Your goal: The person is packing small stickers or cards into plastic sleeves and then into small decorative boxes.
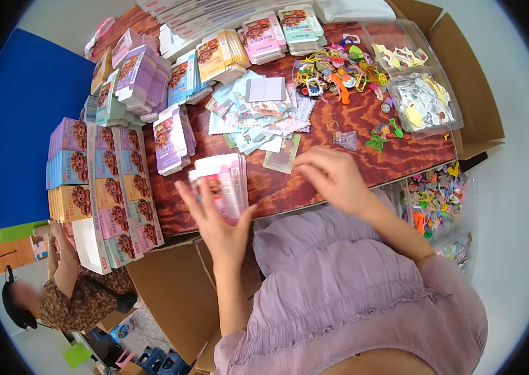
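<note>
Gripping a pink flat carton (221, 181) upright at the bench (352, 134) edge, the left hand (217, 219) steadies it; the right hand (333, 175) hovers loosely curled and empty near loose cards (258, 119), ready for picking.

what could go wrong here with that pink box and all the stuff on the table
1. The left hand holds the small pink box right at the near edge of the wooden table; a slip would likely drop it toward the cardboard box below.
2. The right hand hovers just beside the loose pile of cards; a sweep could push some off the table.
3. The stacked flat boxes overhang the table's left edge and might topple if bumped.
</note>
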A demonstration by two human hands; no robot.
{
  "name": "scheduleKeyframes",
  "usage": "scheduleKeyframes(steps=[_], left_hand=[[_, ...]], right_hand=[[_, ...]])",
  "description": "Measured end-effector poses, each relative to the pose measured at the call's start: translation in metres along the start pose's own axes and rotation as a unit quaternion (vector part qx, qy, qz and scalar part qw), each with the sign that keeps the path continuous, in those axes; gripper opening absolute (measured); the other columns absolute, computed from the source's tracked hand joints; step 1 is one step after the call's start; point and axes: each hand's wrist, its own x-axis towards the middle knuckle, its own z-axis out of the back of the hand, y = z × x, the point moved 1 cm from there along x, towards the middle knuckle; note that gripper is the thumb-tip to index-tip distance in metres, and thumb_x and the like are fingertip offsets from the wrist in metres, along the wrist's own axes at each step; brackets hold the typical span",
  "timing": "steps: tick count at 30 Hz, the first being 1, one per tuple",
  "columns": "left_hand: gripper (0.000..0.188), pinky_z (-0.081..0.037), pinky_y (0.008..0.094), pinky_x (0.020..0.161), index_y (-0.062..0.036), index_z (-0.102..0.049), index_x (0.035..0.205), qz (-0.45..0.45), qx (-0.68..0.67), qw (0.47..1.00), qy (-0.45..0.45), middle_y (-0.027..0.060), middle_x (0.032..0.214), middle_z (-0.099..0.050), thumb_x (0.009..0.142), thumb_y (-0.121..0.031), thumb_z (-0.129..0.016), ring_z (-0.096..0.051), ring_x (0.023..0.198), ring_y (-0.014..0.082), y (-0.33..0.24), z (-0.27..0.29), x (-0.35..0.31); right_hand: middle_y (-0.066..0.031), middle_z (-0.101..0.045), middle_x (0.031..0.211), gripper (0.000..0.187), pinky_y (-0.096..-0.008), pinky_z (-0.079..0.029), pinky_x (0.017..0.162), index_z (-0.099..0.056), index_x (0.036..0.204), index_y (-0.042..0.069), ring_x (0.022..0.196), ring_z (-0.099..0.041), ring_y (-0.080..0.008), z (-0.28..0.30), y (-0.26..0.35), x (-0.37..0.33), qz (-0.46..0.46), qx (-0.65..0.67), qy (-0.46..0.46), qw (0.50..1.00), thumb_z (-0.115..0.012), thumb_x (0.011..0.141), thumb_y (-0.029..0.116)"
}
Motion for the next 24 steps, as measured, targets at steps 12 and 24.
scheduleKeyframes(steps=[12,24], left_hand=[[0.092,-0.037,0.0508,0.104,-0.0017,-0.031,0.151,-0.16,-0.118,0.979,0.051,0.0374,0.153,-0.023,0.078,-0.023,-0.081,-0.029,0.141,0.0499,-0.071,-0.069,-0.017],[0.09,-0.03,0.0432,0.114,0.0018,-0.03,0.151,0.098,-0.057,0.99,0.085,0.0242,0.149,-0.04,0.08,-0.022,-0.08,-0.037,0.14,0.0355,-0.012,-0.034,0.007]], right_hand=[[-0.01,-0.059,0.088,0.012,-0.0343,-0.047,0.065,-0.06,0.089,0.002,0.077,-0.062,-0.0248,0.008,-0.006,0.003,-0.028,0.002,0.004,1.0,-0.067,0.08,0.0],[-0.0096,-0.067,0.094,0.01,-0.0292,-0.05,0.067,-0.057,0.093,0.0,0.079,-0.066,-0.0162,0.038,0.004,-0.003,0.002,0.056,-0.018,0.998,-0.065,0.086,-0.001]])
